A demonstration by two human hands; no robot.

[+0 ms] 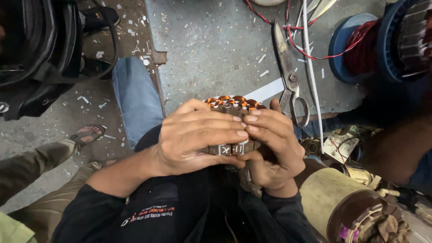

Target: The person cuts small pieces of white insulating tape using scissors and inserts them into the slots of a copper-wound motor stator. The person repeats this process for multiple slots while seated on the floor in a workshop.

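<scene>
A round motor stator (234, 102) with copper-orange windings rests in my lap, its dark metal rim showing below my fingers. My left hand (195, 137) wraps over its top and left side, fingers pressed across the windings. From the right, my right hand (274, 144) grips the same stator, its fingertips meeting those of the left hand near the middle. Most of the stator is hidden under both hands.
Large metal scissors (289, 76) lie on the grey bench (211, 40) just beyond the stator. A blue spool of red wire (360, 49) stands at the back right. A yellow-and-maroon motor housing (346, 207) lies lower right. Another person's sandalled foot (87, 133) is at left.
</scene>
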